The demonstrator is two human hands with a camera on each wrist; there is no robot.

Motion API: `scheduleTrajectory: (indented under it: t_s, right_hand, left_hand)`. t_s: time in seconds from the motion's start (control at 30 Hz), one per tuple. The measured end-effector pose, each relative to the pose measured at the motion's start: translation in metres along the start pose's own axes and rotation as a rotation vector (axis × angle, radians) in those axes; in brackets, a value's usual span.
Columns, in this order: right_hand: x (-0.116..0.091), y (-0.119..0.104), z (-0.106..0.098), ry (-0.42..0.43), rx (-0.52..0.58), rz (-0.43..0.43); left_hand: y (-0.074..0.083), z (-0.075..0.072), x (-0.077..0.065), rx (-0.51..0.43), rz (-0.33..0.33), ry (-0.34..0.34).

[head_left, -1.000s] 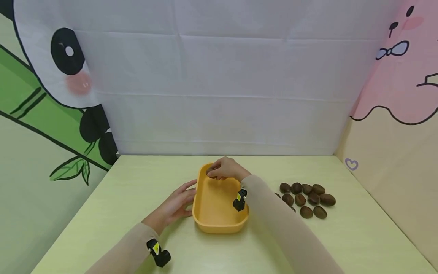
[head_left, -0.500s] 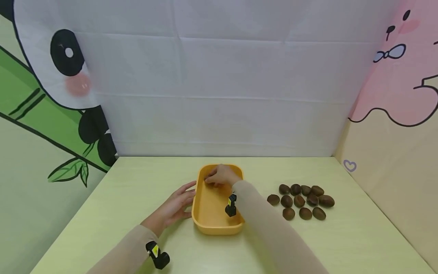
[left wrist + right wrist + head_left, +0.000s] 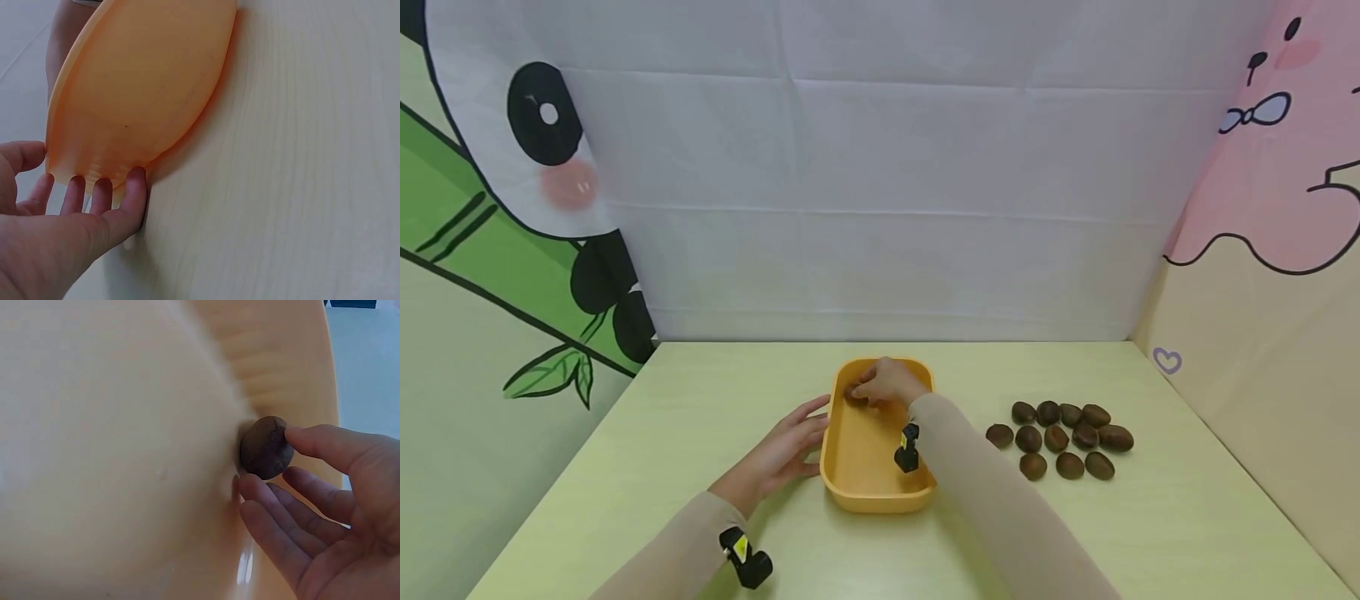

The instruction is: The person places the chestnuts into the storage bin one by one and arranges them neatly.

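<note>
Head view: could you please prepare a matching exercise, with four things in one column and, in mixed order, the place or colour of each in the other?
1. Left hand
2. Right hand
3. Group of nuts
4. Tray

A. Orange-yellow
B. Against the tray's outer side
C. On the table, right of the tray
D. In the tray, touching one brown nut

Pairs: 1-B; 2-D; 3-C; 4-A

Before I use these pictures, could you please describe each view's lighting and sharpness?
Head view: even light, a soft shadow by the yellow tray, pale sheen on the near table; left wrist view: shadow beside the tray; right wrist view: white glare streak on the tray, its ribbed wall blurred, the brown nut clearer.
</note>
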State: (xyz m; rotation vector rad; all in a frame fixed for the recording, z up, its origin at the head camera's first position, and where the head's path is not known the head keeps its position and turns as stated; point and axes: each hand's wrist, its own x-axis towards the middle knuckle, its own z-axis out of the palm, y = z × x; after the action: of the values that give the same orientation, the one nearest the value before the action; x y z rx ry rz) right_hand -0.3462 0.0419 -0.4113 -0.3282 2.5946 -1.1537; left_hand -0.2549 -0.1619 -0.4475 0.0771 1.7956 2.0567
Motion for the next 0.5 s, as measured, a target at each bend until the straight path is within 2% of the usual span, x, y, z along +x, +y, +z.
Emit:
scheduleTrajectory:
  t_s: [0.13,0.27,0.37,0.5]
  right_hand:
    - [-0.001,-0.004,-0.004,-0.019,0.006,0.005]
    - [-0.001,-0.006,-0.012,-0.031,-0.049,-0.001]
    - [-0.005,-0.008,-0.022,-0.041,-0.113,-0.035]
    - [-0.015,-0.008,-0.040,-0.079,-0.116,-0.102]
  left_hand:
    - [0.000,0.000,0.000,-0.001,0.001,0.006]
    - [0.000,0.000,0.000,-0.002,-0.001,0.008]
    - [-0.001,0.000,0.001,0.004,-0.001,0.014]
    - [-0.002,0.000,0.002,-0.002,0.000,0.014]
